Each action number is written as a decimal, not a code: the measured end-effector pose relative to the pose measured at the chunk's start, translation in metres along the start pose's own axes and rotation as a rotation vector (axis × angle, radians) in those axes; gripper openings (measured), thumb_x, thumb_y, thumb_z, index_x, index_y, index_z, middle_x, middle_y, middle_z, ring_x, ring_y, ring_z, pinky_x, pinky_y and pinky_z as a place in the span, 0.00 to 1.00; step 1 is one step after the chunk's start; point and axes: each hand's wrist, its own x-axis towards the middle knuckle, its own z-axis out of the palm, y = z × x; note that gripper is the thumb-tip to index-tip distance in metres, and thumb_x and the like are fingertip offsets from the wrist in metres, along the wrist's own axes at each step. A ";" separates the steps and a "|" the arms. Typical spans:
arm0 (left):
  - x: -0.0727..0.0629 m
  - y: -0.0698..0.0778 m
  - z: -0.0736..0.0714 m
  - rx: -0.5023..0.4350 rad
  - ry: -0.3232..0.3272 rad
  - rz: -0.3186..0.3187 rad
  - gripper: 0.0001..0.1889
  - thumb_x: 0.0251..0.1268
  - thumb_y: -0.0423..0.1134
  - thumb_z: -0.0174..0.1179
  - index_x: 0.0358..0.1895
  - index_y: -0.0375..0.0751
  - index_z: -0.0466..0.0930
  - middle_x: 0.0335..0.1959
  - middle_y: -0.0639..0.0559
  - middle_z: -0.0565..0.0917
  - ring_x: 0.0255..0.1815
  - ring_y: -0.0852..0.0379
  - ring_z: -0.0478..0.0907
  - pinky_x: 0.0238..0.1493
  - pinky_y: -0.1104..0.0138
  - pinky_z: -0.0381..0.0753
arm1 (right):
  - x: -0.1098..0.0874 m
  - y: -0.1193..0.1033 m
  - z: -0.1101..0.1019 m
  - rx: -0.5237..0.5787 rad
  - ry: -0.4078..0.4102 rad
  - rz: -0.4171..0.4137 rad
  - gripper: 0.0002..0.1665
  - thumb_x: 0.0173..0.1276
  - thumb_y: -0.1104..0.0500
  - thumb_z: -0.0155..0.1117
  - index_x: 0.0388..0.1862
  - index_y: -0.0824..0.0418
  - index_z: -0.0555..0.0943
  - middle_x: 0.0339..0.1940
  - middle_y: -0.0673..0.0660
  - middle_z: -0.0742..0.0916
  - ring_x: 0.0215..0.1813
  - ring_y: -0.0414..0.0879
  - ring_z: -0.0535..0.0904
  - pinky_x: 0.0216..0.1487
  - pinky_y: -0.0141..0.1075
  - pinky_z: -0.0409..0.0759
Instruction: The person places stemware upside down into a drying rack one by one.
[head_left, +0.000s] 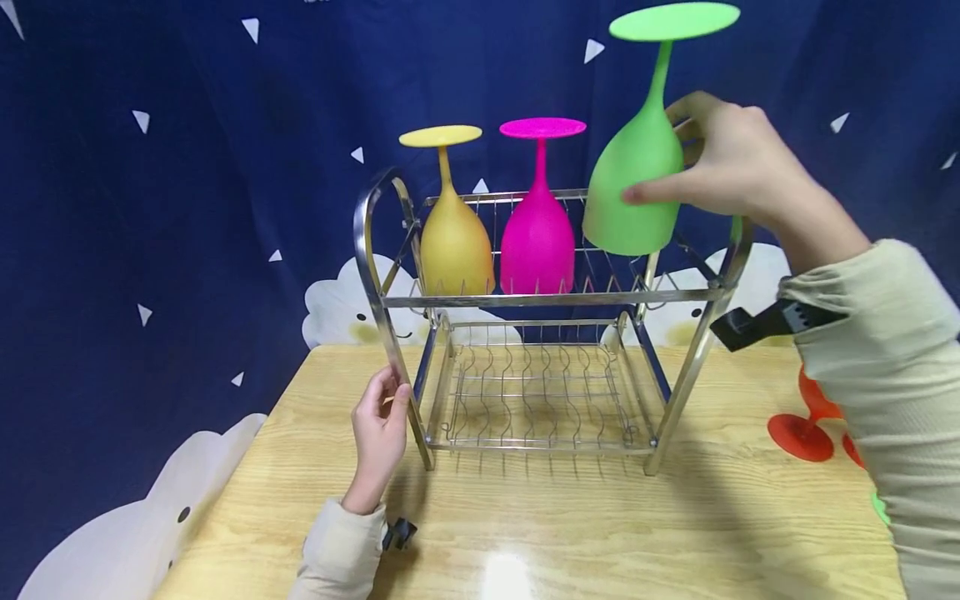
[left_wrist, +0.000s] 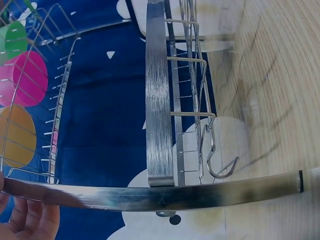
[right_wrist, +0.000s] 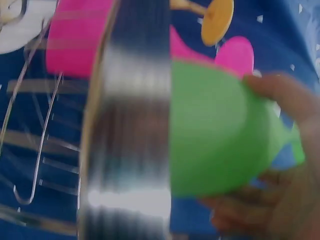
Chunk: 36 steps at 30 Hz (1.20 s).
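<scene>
My right hand [head_left: 727, 158] grips a green goblet [head_left: 637, 187] by its bowl, upside down with the foot on top. The goblet is raised over the right part of the metal dish rack's [head_left: 551, 298] upper tier. A yellow goblet [head_left: 457, 242] and a pink goblet [head_left: 538, 242] stand inverted on that tier, to its left. Low on the left, my left hand [head_left: 382, 425] holds the rack's left front leg between thumb and fingers. In the right wrist view, a blurred rack bar [right_wrist: 130, 120] covers part of the green goblet [right_wrist: 220, 130].
The rack's lower wire tier [head_left: 536, 392] bears no goblets. Red goblets [head_left: 802, 437] lie on the wooden table [head_left: 487, 517] at the right, partly hidden by my right sleeve, with a green edge [head_left: 880, 508] below them. A dark blue curtain [head_left: 225, 167] hangs behind.
</scene>
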 end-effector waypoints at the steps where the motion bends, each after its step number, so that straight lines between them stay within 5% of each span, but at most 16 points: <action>1: -0.001 0.001 0.000 0.004 0.003 0.000 0.10 0.58 0.21 0.54 0.44 0.24 0.74 0.28 0.38 0.77 0.32 0.63 0.76 0.28 0.79 0.75 | -0.001 -0.004 0.002 -0.018 0.017 0.017 0.54 0.46 0.42 0.72 0.64 0.67 0.60 0.55 0.72 0.74 0.52 0.64 0.72 0.50 0.56 0.71; 9: 0.000 0.031 0.001 0.047 0.009 0.032 0.09 0.55 0.17 0.53 0.41 0.19 0.73 0.27 0.35 0.75 0.32 0.60 0.76 0.29 0.80 0.73 | -0.008 -0.022 0.025 -0.129 0.117 0.042 0.49 0.45 0.42 0.70 0.58 0.71 0.65 0.43 0.71 0.79 0.43 0.65 0.75 0.45 0.57 0.72; 16: 0.003 0.033 0.003 0.026 0.012 0.028 0.09 0.56 0.18 0.53 0.41 0.19 0.73 0.27 0.34 0.76 0.31 0.62 0.75 0.29 0.80 0.73 | -0.004 -0.016 0.041 -0.118 0.028 0.083 0.47 0.48 0.46 0.70 0.58 0.72 0.62 0.42 0.71 0.77 0.43 0.65 0.74 0.43 0.54 0.75; 24: 0.002 0.032 0.002 0.006 0.010 0.001 0.09 0.56 0.18 0.53 0.41 0.18 0.72 0.27 0.34 0.76 0.31 0.65 0.74 0.29 0.80 0.73 | 0.001 0.003 0.055 0.000 -0.155 0.151 0.53 0.48 0.44 0.71 0.63 0.72 0.59 0.50 0.67 0.74 0.49 0.58 0.69 0.49 0.49 0.70; 36: 0.000 0.031 -0.001 0.016 0.031 -0.009 0.10 0.57 0.18 0.52 0.42 0.18 0.72 0.28 0.34 0.75 0.32 0.60 0.75 0.29 0.81 0.73 | -0.003 0.003 0.058 0.257 -0.128 0.135 0.51 0.52 0.51 0.70 0.68 0.67 0.55 0.61 0.66 0.70 0.60 0.56 0.65 0.60 0.49 0.63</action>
